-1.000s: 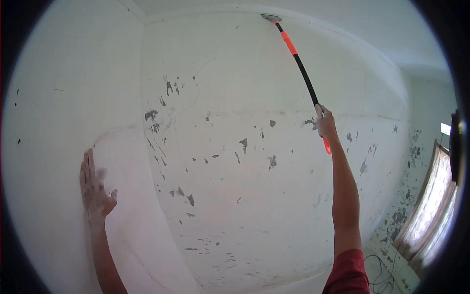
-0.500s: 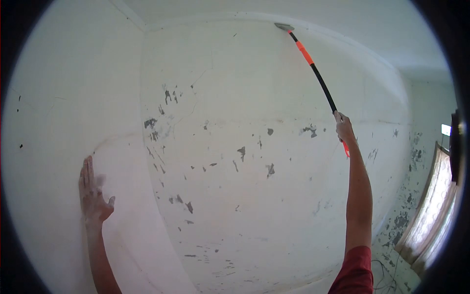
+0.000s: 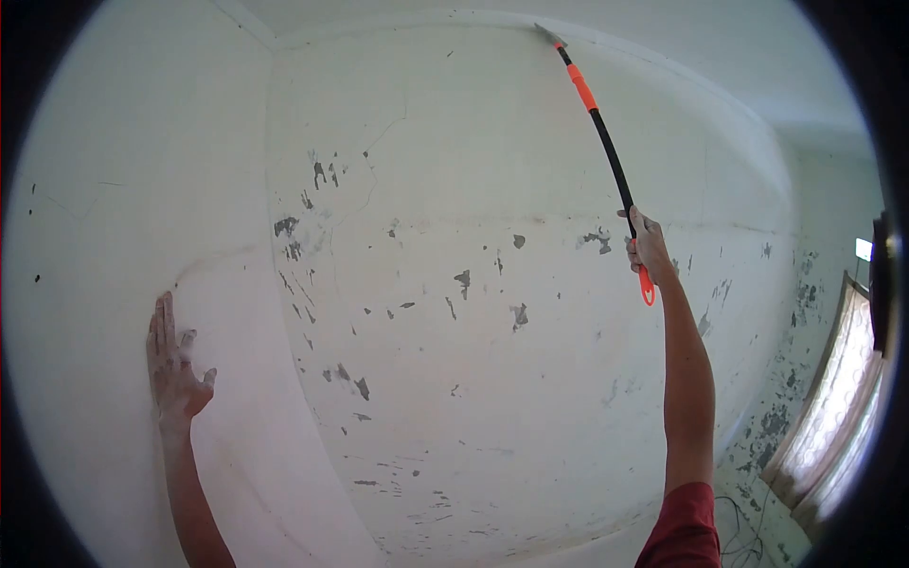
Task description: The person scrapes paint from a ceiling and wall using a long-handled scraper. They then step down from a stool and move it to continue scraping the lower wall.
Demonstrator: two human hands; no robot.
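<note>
My right hand (image 3: 649, 248) is wrapped round the lower part of a long-handled scraper (image 3: 613, 156), which has a black shaft, an orange collar and an orange looped end. Its metal blade (image 3: 550, 37) is at the top of the facing wall (image 3: 426, 360), near the ceiling edge, turned partly edge-on. My left hand (image 3: 178, 364) lies against the left wall (image 3: 104, 398) with its fingers stretched out and holds nothing. Grey patches of peeled paint mark the facing wall.
At the far right hangs a curtain (image 3: 831, 407) over a bright window. Dark cables (image 3: 743, 535) lie low at the right. The ceiling (image 3: 701, 47) meets the wall just above the blade. A dark object (image 3: 882, 284) stands at the right edge.
My right hand and the scraper handle have shifted slightly left, and the blade has turned and sits a little higher in view. The left hand stays on the wall.
</note>
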